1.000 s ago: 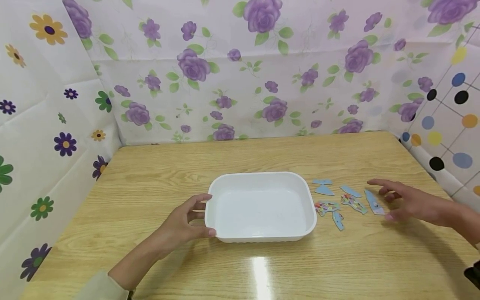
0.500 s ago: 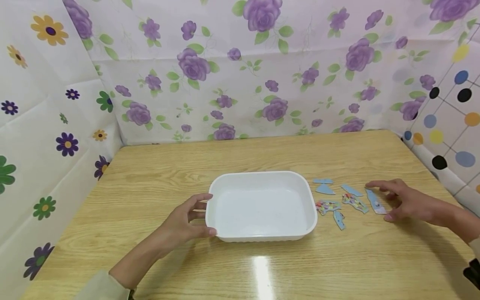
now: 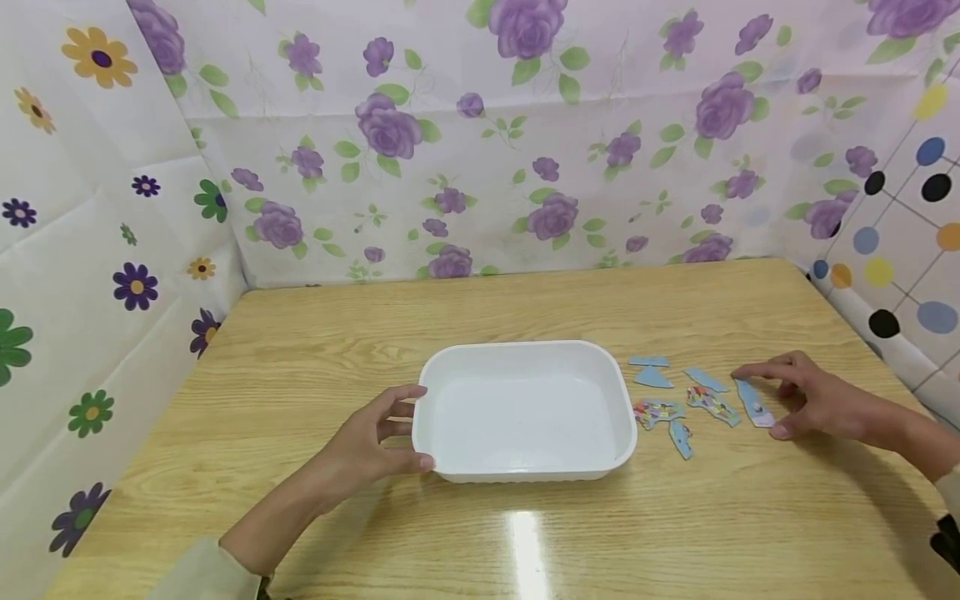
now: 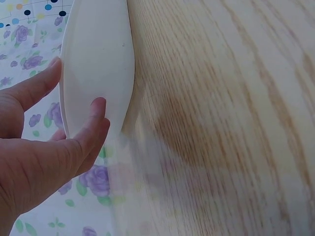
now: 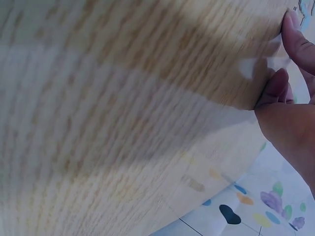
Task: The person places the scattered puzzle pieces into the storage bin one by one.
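Note:
A white plastic tray sits mid-table in the head view. My left hand holds its left end, the thumb at the near corner and the other fingers along the side. In the left wrist view the fingertips press against the tray's wall. To the right, my right hand spans a long light-blue puzzle piece lying on the wood. The index fingertip is at its far end and the thumb at its near end. In the right wrist view the hand shows only partly, at the right edge.
Several more puzzle pieces lie between tray and right hand: a patterned piece, another patterned piece by the tray's rim, a blue triangle and narrow blue strips. Flower-print sheeting rises behind the wooden table.
My right hand has come slightly left and down, its thumb and index finger reaching the two ends of the long blue piece. The left hand stays on the tray.

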### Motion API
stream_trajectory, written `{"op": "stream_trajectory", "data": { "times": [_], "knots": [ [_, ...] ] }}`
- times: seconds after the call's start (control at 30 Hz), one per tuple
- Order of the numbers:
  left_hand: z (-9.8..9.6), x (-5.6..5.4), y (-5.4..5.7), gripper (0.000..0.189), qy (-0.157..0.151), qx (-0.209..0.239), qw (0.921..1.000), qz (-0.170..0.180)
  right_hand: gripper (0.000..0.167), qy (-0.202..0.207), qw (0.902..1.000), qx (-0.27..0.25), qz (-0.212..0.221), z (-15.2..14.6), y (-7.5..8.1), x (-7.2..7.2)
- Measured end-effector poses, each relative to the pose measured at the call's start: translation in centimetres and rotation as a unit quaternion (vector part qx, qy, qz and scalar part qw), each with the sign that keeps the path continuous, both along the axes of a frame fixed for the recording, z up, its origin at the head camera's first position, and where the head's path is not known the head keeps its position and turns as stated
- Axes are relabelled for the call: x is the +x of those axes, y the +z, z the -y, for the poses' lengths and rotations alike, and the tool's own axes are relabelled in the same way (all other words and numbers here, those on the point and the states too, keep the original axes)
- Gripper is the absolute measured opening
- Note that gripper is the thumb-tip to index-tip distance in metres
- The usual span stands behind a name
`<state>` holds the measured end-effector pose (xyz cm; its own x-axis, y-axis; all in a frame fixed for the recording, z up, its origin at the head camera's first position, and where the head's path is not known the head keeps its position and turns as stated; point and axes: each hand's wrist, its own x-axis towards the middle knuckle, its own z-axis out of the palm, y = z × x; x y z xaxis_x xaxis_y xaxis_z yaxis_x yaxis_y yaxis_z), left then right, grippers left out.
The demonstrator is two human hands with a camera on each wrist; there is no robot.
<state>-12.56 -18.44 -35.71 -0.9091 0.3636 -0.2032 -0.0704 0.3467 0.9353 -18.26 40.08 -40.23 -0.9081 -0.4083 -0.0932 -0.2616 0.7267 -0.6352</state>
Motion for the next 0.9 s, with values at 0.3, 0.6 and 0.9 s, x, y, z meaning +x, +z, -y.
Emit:
{"op": "stream_trajectory", "data": {
  "times": [0.3, 0.6, 0.9],
  "knots": [
    [0.0, 0.0, 0.1, 0.087, 0.001, 0.004, 1.0000, 0.001, 0.078, -0.005, 0.9999, 0.012, -0.006, -0.1, 0.1, 0.1],
    [0.0, 0.1, -0.1, 0.087, -0.003, 0.006, 1.0000, 0.001, 0.075, -0.003, 0.9996, 0.029, -0.007, -0.2, 0.4, -0.1],
    [0.0, 0.0, -0.1, 0.088, 0.000, 0.006, 1.0000, 0.002, 0.076, -0.006, 0.9996, -0.005, 0.028, 0.1, 1.5, -0.7]
  ]
}}
